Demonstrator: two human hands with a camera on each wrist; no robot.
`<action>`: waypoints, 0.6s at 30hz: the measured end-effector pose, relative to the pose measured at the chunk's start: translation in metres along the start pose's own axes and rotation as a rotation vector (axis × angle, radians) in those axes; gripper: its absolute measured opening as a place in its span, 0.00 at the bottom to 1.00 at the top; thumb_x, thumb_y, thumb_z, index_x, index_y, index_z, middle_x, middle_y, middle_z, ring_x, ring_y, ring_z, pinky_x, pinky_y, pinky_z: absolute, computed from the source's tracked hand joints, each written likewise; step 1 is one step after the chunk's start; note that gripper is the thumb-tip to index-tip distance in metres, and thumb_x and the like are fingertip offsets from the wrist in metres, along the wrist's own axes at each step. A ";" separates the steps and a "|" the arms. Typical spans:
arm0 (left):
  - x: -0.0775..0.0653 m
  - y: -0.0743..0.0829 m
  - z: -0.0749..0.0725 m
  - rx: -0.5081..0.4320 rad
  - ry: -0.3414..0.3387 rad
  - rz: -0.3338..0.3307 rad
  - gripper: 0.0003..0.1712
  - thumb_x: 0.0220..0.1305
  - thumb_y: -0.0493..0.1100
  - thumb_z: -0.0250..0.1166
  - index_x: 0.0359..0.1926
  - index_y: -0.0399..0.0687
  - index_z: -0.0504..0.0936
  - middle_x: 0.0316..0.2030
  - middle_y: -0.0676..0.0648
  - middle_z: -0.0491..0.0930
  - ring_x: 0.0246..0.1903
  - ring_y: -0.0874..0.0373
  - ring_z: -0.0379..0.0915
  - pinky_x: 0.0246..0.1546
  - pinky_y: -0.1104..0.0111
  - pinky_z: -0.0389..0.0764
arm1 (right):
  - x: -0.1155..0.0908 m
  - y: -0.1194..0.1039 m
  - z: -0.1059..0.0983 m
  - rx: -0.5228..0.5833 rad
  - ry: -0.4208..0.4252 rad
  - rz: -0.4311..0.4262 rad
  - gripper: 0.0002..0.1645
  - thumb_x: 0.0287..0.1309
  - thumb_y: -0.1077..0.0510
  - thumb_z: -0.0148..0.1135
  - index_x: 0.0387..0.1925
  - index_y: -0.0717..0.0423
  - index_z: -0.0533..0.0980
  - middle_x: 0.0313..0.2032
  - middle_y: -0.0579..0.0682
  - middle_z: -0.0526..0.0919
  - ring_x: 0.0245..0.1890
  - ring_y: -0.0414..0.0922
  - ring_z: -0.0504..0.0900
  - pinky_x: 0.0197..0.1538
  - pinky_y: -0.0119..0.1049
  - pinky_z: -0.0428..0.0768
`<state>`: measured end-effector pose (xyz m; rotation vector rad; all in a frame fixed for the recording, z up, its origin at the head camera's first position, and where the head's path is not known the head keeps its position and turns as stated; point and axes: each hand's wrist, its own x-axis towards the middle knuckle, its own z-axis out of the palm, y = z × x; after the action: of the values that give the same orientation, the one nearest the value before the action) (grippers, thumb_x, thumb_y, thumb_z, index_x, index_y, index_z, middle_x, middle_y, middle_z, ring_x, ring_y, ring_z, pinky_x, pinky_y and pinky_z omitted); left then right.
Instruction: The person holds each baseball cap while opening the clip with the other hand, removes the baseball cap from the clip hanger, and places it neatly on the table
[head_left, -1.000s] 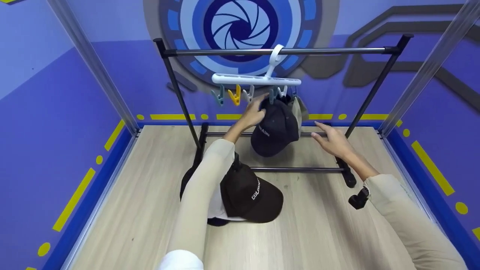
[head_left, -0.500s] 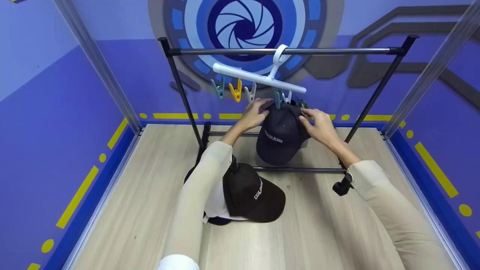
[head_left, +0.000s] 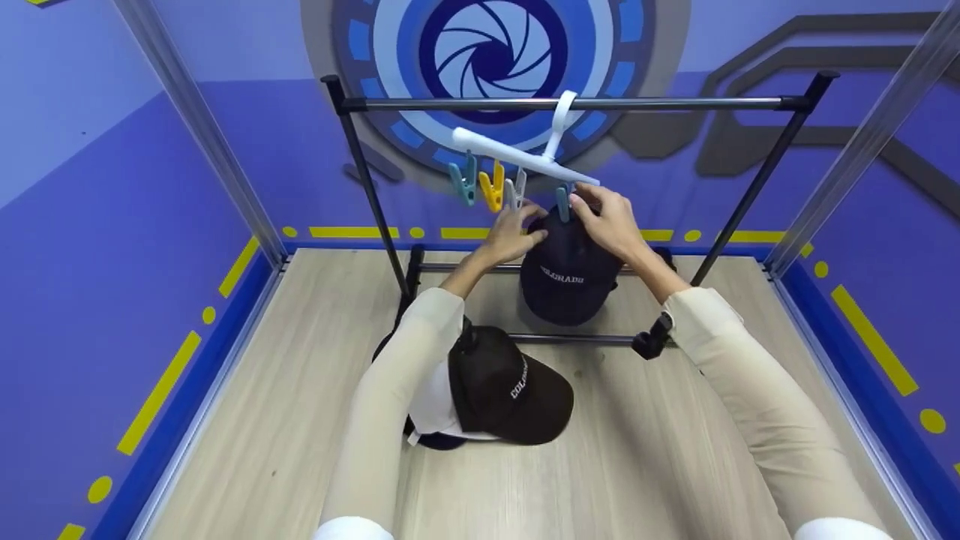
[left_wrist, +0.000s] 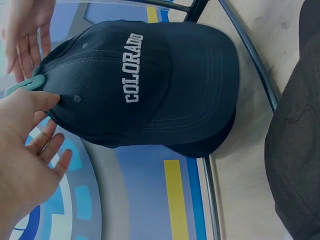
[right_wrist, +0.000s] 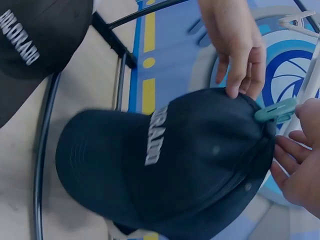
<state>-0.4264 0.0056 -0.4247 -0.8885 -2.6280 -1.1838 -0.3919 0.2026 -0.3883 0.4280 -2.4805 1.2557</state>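
Note:
A dark navy cap (head_left: 566,274) with COLORADO lettering hangs brim down from a teal clip (right_wrist: 276,111) on a white hanger (head_left: 510,154). My left hand (head_left: 510,238) is at the cap's upper left edge, thumb on the front fabric and index finger tucked behind it. My right hand (head_left: 611,225) is by the teal clip, with its thumb at the clip's end. Its other fingers (right_wrist: 292,157) are fairly straight and lie along the cap's upper edge. Behind this cap the brim of a second dark cap (left_wrist: 202,147) shows, mostly hidden.
The hanger hooks over a black rack's bar (head_left: 675,103). Another teal clip (head_left: 465,181), a yellow clip (head_left: 492,187) and a grey clip (head_left: 516,187) hang at left. On the wooden floor a dark brown cap (head_left: 491,386) overlaps a white cap (head_left: 431,401).
My right hand has come in from the right to the teal clip. The hanger has swung, its left end now higher, and the navy cap has turned to face front. My left hand stays at the cap.

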 end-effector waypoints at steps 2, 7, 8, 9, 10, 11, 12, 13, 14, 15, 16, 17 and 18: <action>0.000 -0.001 -0.001 -0.027 0.011 0.024 0.17 0.66 0.36 0.65 0.55 0.33 0.81 0.56 0.36 0.80 0.61 0.44 0.74 0.68 0.57 0.69 | 0.006 -0.006 0.002 0.008 -0.027 0.030 0.26 0.76 0.56 0.54 0.66 0.69 0.73 0.59 0.67 0.82 0.59 0.59 0.82 0.64 0.50 0.78; -0.004 -0.002 0.001 -0.090 0.012 0.053 0.15 0.67 0.34 0.65 0.53 0.30 0.80 0.51 0.34 0.83 0.56 0.44 0.78 0.64 0.58 0.73 | 0.013 -0.011 0.006 0.020 -0.062 0.089 0.26 0.76 0.53 0.55 0.65 0.65 0.75 0.58 0.65 0.83 0.57 0.55 0.83 0.59 0.45 0.78; -0.005 -0.002 0.001 -0.103 0.013 0.052 0.15 0.67 0.34 0.65 0.53 0.30 0.80 0.50 0.34 0.83 0.55 0.44 0.78 0.63 0.58 0.75 | 0.013 -0.011 0.007 0.022 -0.065 0.099 0.25 0.75 0.52 0.56 0.64 0.65 0.76 0.57 0.65 0.84 0.56 0.55 0.82 0.57 0.42 0.78; -0.006 -0.002 0.001 -0.117 0.017 0.052 0.16 0.67 0.34 0.65 0.53 0.30 0.80 0.50 0.34 0.83 0.54 0.44 0.79 0.62 0.59 0.76 | 0.014 -0.011 0.007 0.027 -0.066 0.111 0.25 0.75 0.52 0.56 0.64 0.64 0.76 0.57 0.64 0.84 0.55 0.53 0.82 0.56 0.39 0.77; -0.006 -0.002 0.001 -0.131 0.018 0.049 0.16 0.68 0.34 0.65 0.54 0.30 0.80 0.50 0.34 0.83 0.54 0.44 0.79 0.61 0.59 0.76 | 0.015 -0.011 0.007 0.034 -0.067 0.121 0.25 0.75 0.52 0.56 0.64 0.64 0.76 0.57 0.64 0.84 0.55 0.52 0.81 0.54 0.36 0.76; -0.007 -0.001 0.001 -0.149 0.016 0.043 0.17 0.69 0.35 0.64 0.55 0.30 0.80 0.51 0.34 0.83 0.54 0.45 0.80 0.61 0.60 0.77 | 0.015 -0.011 0.007 0.039 -0.069 0.131 0.25 0.75 0.52 0.56 0.64 0.64 0.76 0.57 0.64 0.84 0.54 0.51 0.81 0.52 0.34 0.74; -0.008 -0.001 0.001 -0.163 0.016 0.037 0.17 0.70 0.36 0.64 0.56 0.30 0.80 0.52 0.34 0.84 0.54 0.45 0.80 0.60 0.60 0.78 | 0.015 -0.011 0.007 0.046 -0.072 0.141 0.25 0.76 0.52 0.55 0.64 0.64 0.77 0.57 0.64 0.84 0.53 0.51 0.80 0.51 0.32 0.73; -0.008 -0.001 0.001 -0.172 0.017 0.031 0.17 0.72 0.37 0.63 0.56 0.31 0.80 0.52 0.34 0.84 0.55 0.45 0.80 0.60 0.61 0.78 | 0.016 -0.011 0.007 0.058 -0.071 0.153 0.25 0.75 0.51 0.56 0.64 0.63 0.77 0.57 0.64 0.84 0.53 0.50 0.79 0.50 0.30 0.71; -0.008 0.000 0.001 -0.183 0.017 0.025 0.18 0.73 0.38 0.62 0.57 0.31 0.80 0.53 0.34 0.84 0.55 0.45 0.81 0.60 0.62 0.78 | 0.016 -0.011 0.007 0.059 -0.068 0.160 0.25 0.75 0.51 0.56 0.63 0.63 0.77 0.57 0.64 0.84 0.53 0.50 0.79 0.49 0.29 0.71; -0.009 0.000 0.001 -0.187 0.018 0.023 0.18 0.74 0.39 0.61 0.57 0.31 0.80 0.54 0.35 0.84 0.55 0.45 0.81 0.60 0.62 0.78 | 0.016 -0.011 0.007 0.064 -0.065 0.167 0.25 0.75 0.51 0.56 0.63 0.62 0.77 0.57 0.63 0.84 0.54 0.49 0.79 0.49 0.28 0.70; -0.009 0.000 0.001 -0.197 0.016 0.018 0.18 0.75 0.40 0.60 0.58 0.31 0.80 0.54 0.35 0.84 0.55 0.46 0.81 0.59 0.63 0.79 | 0.017 -0.011 0.007 0.069 -0.061 0.174 0.25 0.74 0.51 0.57 0.63 0.62 0.78 0.57 0.63 0.84 0.54 0.49 0.79 0.49 0.28 0.71; -0.009 0.000 0.001 -0.208 0.016 0.015 0.18 0.75 0.40 0.60 0.57 0.31 0.80 0.53 0.35 0.84 0.55 0.45 0.81 0.58 0.63 0.79 | 0.017 -0.011 0.007 0.075 -0.056 0.183 0.24 0.74 0.51 0.58 0.62 0.61 0.79 0.57 0.63 0.84 0.55 0.50 0.79 0.49 0.28 0.71; -0.009 0.000 0.002 -0.216 0.016 0.015 0.18 0.75 0.41 0.60 0.57 0.31 0.81 0.53 0.35 0.84 0.54 0.45 0.81 0.57 0.64 0.79 | 0.018 -0.012 0.007 0.079 -0.050 0.193 0.24 0.73 0.51 0.59 0.62 0.61 0.79 0.57 0.62 0.85 0.55 0.49 0.80 0.49 0.27 0.72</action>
<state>-0.4188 0.0026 -0.4289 -0.9257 -2.5104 -1.4859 -0.4043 0.1878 -0.3764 0.2463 -2.5713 1.4371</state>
